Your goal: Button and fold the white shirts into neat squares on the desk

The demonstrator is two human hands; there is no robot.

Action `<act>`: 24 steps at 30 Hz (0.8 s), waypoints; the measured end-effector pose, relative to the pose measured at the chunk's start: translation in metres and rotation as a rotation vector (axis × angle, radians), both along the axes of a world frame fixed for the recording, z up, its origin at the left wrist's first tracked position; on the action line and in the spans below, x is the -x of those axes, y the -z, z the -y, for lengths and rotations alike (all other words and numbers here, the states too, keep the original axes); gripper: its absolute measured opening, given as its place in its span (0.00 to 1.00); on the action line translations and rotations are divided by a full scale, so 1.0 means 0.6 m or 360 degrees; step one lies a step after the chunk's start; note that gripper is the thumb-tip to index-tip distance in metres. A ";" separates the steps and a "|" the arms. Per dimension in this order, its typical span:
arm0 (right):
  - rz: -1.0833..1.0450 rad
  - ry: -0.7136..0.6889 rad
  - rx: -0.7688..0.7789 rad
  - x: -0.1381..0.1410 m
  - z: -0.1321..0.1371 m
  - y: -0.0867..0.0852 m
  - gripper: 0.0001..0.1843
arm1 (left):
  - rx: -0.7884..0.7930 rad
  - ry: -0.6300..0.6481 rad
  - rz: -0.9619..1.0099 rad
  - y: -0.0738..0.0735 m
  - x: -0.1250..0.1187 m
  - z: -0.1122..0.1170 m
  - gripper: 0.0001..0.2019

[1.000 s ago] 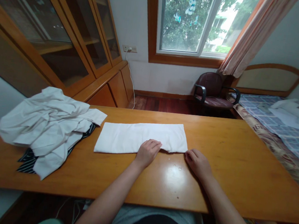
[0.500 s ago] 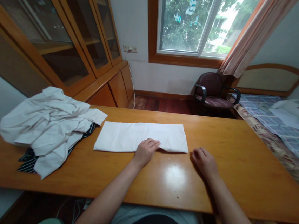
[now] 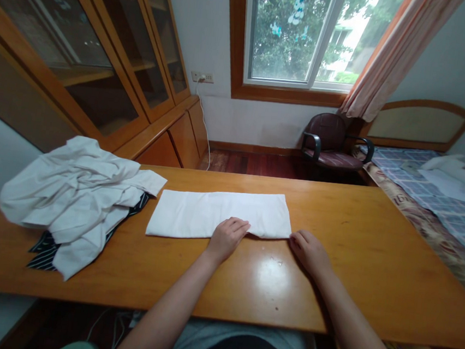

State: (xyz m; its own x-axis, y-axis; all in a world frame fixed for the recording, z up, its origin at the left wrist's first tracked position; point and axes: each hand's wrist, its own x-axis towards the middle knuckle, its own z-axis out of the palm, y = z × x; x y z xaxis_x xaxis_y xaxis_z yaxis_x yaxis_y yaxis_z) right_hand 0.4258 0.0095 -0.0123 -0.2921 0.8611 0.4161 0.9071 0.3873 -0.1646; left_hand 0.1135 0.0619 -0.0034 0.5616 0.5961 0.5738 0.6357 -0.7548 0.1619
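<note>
A white cloth (image 3: 204, 210), folded into a long flat strip, lies across the middle of the wooden table (image 3: 354, 230). My left hand (image 3: 228, 237) grips its near edge right of centre, fingers together on top and the thumb hidden. Just beside those fingertips the edge lifts slightly off the wood. At the near right corner of the cloth is my right hand (image 3: 307, 250), its fingers curled and closed, with the fingertips touching that corner.
A crumpled heap of white cloth (image 3: 79, 181) sits on the table's left end, with black striped fabric (image 3: 47, 247) poking out underneath. Beyond the table are a glass-door cabinet (image 3: 125, 49), an armchair (image 3: 330, 140) and a bed (image 3: 433, 183).
My right hand has moved a little left, from bare table to the cloth's near right corner. The left hand and the cloth have hardly shifted.
</note>
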 end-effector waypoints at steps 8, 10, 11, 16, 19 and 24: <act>0.0273 -0.0125 -0.0112 -0.025 0.005 -0.001 0.16 | 0.0015 0.0188 -0.0130 0.015 0.008 -0.005 0.12; 0.0293 -0.0119 -0.0106 -0.027 0.008 -0.005 0.16 | 0.0048 0.0206 -0.0152 0.013 0.009 -0.004 0.12; 0.0287 -0.0106 -0.0099 -0.028 0.009 -0.008 0.16 | 0.0070 0.0208 -0.0165 0.010 0.011 -0.004 0.12; 0.0214 -0.0117 0.0036 -0.025 0.020 -0.036 0.13 | 0.0219 -0.0066 -0.0268 -0.012 0.041 -0.011 0.18; 0.0106 -0.0087 0.0029 -0.012 0.016 -0.051 0.11 | 0.0319 -0.0354 -0.0373 -0.022 0.062 -0.025 0.22; -0.0284 0.0060 -0.0078 0.068 -0.031 -0.063 0.16 | 0.0431 -0.0508 -0.0558 -0.023 0.063 -0.039 0.26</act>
